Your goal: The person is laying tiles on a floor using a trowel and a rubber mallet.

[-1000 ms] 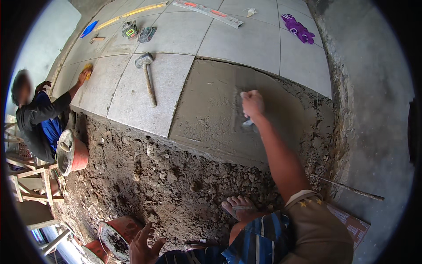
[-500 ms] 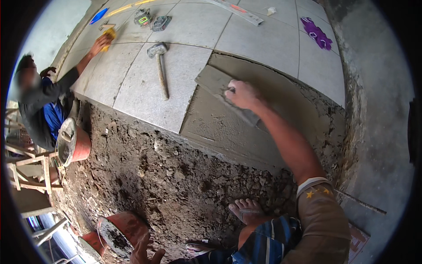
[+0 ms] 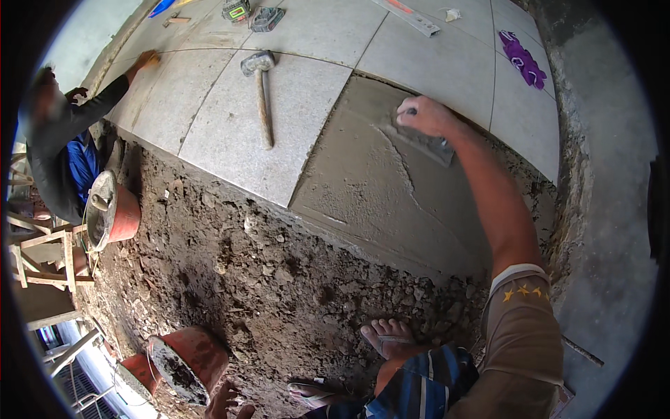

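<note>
One hand does the work: your right hand [image 3: 427,115] is closed round the handle of a trowel [image 3: 422,142] lying flat on the wet mortar bed [image 3: 377,195] beside the tiles [image 3: 279,105]; stiff steel, likely heavy with drag, slippery when smeared, so grip the handle; your left hand [image 3: 227,403] spreads open, empty, near a bucket [image 3: 192,363].

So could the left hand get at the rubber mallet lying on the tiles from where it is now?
Probably not without shifting: the left hand sits low by the orange bucket, and a wide stretch of rubble lies between it and the rubber mallet.
</note>
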Tool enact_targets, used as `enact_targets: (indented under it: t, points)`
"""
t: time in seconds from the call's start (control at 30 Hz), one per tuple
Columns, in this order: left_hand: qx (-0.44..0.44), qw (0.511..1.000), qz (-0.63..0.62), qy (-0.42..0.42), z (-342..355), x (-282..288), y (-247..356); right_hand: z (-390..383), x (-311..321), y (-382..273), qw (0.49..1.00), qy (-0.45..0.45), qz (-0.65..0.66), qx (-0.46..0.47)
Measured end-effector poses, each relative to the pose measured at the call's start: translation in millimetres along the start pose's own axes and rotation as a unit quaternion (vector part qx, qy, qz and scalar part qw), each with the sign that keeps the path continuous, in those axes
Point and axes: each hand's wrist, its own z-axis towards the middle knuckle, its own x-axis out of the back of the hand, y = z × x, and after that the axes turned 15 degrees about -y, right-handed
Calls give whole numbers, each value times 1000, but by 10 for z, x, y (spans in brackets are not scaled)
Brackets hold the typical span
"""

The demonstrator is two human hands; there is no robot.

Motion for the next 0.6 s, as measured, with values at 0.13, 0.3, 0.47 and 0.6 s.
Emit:
enact_targets:
  t: [0.13,0.3,0.47,0.6]
  points:
    - [-56,998,14,3,111,5,-76,-545,-389,-449,994,-57,-50,84]
    - [-85,996,20,12,182,-10,-108,-1109,-644,-781,987,-140,-78,0]
    - [-71,997,42,-2,205,-16,-67,-727,-457,-585,997,-12,-62,-41]
    - [-88,995,42,22,121,-46,-48,-507,-339,-192,994,63,-4,-91]
